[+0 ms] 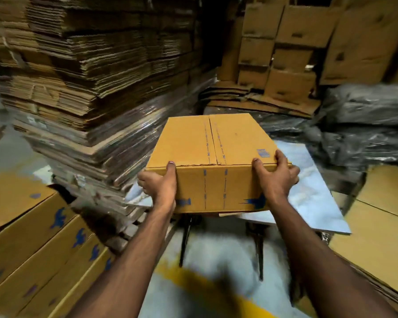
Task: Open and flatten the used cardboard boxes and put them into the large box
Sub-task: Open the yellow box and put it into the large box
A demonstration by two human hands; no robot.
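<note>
Above a pale tabletop [308,193], the closed tan cardboard box [216,161] runs lengthwise away from the person; left hand [160,184] and right hand [275,177] clasp its near corners, fingers curled.

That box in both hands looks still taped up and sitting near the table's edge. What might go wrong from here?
1. The box overhangs the near edge of the pale table top; if the left hand or right hand lets go, it may tip off.
2. Its top flaps look closed, so forcing them open could tear the cardboard.
3. The leaning stack of flattened cardboard stands close by; a swing of the box might knock it.
</note>
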